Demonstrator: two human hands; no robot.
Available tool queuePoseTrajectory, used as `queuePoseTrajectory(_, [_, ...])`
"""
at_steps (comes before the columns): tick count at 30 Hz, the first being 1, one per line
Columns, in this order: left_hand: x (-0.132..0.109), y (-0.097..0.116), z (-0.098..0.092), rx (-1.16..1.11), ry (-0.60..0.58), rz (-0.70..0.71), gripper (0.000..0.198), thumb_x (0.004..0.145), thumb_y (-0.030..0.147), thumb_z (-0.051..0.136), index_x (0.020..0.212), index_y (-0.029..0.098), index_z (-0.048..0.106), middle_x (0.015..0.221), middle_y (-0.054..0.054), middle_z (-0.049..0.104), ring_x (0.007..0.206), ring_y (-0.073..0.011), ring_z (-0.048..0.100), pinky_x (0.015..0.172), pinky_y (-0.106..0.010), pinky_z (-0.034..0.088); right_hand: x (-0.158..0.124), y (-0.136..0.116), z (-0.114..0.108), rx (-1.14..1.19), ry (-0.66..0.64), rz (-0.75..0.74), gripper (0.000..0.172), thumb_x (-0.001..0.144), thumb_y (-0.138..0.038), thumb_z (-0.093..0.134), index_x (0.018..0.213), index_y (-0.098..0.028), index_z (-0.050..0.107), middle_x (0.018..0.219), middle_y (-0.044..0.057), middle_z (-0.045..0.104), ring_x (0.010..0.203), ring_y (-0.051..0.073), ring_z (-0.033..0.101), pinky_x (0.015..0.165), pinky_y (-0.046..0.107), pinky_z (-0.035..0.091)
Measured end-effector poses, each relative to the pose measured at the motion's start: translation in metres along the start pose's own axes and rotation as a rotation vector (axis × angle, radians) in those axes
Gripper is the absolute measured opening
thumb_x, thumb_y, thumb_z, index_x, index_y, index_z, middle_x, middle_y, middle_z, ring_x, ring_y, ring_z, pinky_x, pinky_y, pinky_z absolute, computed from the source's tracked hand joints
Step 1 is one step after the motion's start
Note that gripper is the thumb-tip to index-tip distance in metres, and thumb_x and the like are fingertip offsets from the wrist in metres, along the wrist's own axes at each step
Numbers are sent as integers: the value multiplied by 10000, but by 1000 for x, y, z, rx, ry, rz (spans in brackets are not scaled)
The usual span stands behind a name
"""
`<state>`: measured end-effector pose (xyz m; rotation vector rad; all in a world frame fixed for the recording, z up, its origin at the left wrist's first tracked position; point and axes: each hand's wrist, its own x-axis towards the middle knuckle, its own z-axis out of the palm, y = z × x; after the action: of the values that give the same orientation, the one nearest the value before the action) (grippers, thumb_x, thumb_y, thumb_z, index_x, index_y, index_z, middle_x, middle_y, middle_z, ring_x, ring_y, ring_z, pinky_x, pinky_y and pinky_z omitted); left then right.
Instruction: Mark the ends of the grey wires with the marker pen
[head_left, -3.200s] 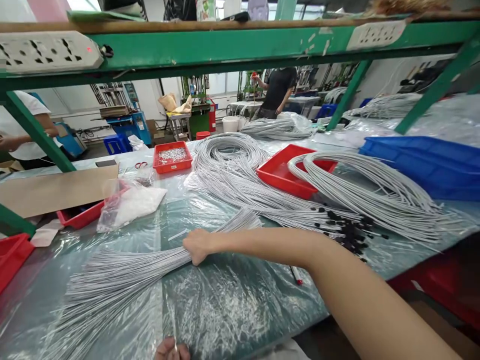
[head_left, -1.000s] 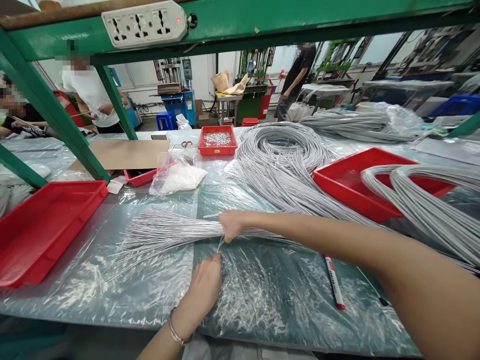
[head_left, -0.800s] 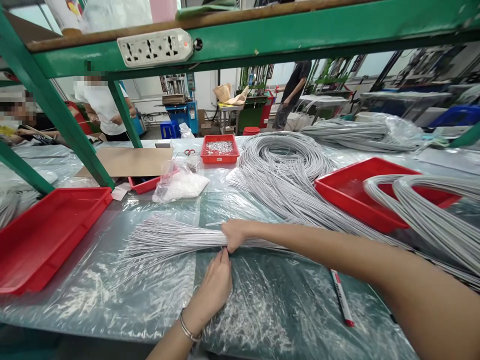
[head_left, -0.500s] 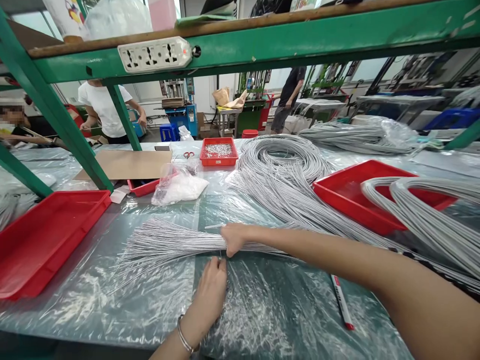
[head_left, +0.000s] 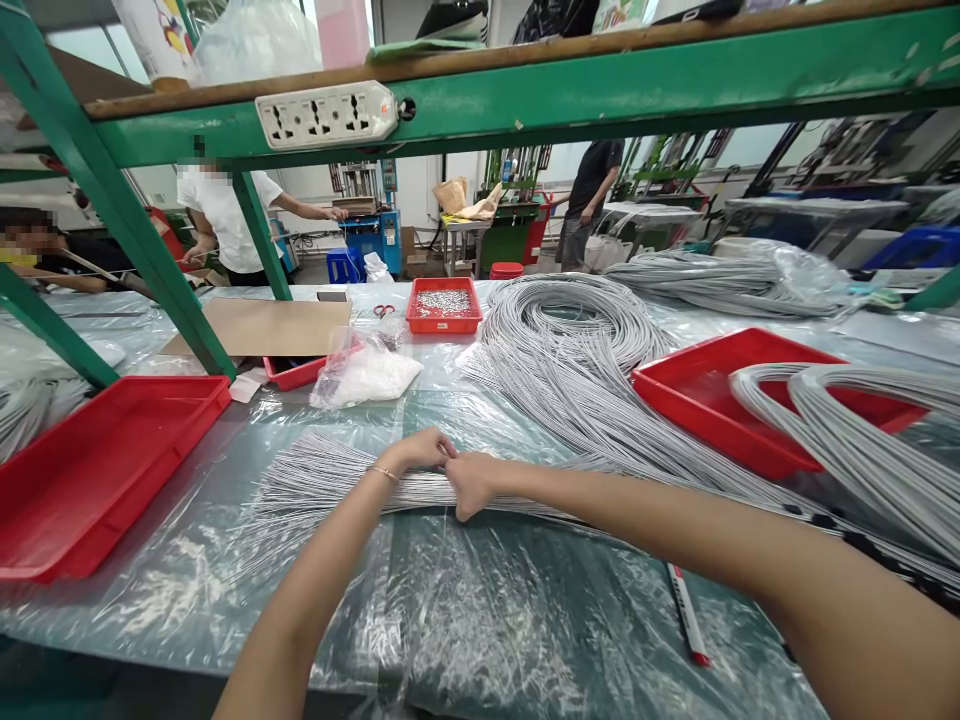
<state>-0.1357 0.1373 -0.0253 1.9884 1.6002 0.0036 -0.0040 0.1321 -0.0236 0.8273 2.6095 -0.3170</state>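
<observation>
A bundle of thin grey cables (head_left: pixel 315 485) lies across the plastic-covered table, its loose ends fanned out to the left. My right hand (head_left: pixel 472 482) is closed round the bundle, to the right of the fanned part. Reaching over the cables, my left hand (head_left: pixel 426 450) has its fingers pinched together at the far side of the bundle, touching or almost touching my right hand. Whatever is between those left fingertips is too small to make out. A white marker with a red end (head_left: pixel 686 615) lies nearer to me, below my right forearm.
Large cable coils (head_left: pixel 570 310) lie beyond my hands. Red trays stand at the left (head_left: pixel 97 480) and right (head_left: pixel 720 390). A small red tray of metal bits (head_left: pixel 444 318), a bag of white pieces (head_left: pixel 367 372) and red-handled scissors (head_left: pixel 383 310) sit farther back. A green shelf frame (head_left: pixel 525 100) crosses above.
My left hand has moved from the near side of the bundle up and over to its far side, beside my right hand. The right hand keeps its grip. The view has shifted slightly.
</observation>
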Motion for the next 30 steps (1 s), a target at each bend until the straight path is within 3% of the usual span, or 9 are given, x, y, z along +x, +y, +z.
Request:
queuePoseTrajectory(3, [24, -5, 3, 22, -165, -3, 226, 875, 317, 561, 918, 100, 607, 857, -13, 611, 733, -142, 598, 641, -275, 520, -1, 0, 2, 7, 6, -3, 390, 547, -390, 649, 827, -122, 690, 802, 110, 687, 716, 284, 638, 511, 301, 442])
queuePoseTrajectory(6, [33, -6, 9, 45, -267, -5, 208, 881, 304, 554, 894, 102, 602, 831, -9, 602, 707, -128, 589, 620, -259, 516, -2, 0, 2, 21, 8, -7, 392, 546, -386, 643, 830, -120, 690, 812, 112, 688, 720, 283, 636, 512, 302, 439])
queuePoseTrajectory(11, [34, -9, 9, 53, -295, 41, 200, 878, 298, 557, 870, 103, 603, 806, -6, 600, 683, -117, 579, 610, -251, 507, -6, 1, 3, 47, 1, 4, 418, 550, -383, 641, 864, -110, 688, 839, 124, 686, 741, 283, 638, 529, 305, 450])
queuePoseTrajectory(15, [37, -7, -1, 70, -135, 104, 199, 878, 304, 558, 909, 112, 599, 864, -26, 612, 749, -130, 590, 686, -297, 513, -10, -1, -1, 55, -3, 16, 399, 548, -371, 649, 853, -118, 694, 859, 127, 688, 772, 297, 644, 578, 323, 475])
queuePoseTrajectory(23, [58, 5, -26, 43, 442, 10, 273, 911, 331, 499, 1086, 131, 557, 1045, -73, 593, 936, -183, 583, 837, -400, 486, -15, -5, -8, 23, 15, 27, 418, 555, -346, 653, 900, -115, 693, 938, 167, 681, 845, 334, 644, 624, 364, 507])
queuePoseTrajectory(30, [65, -1, -33, -67, 637, -112, 280, 892, 311, 535, 1099, 124, 559, 1098, -87, 580, 995, -205, 570, 866, -423, 476, -14, -7, -12, -3, 29, 14, 393, 549, -328, 648, 880, -121, 694, 886, 157, 693, 829, 336, 648, 610, 366, 517])
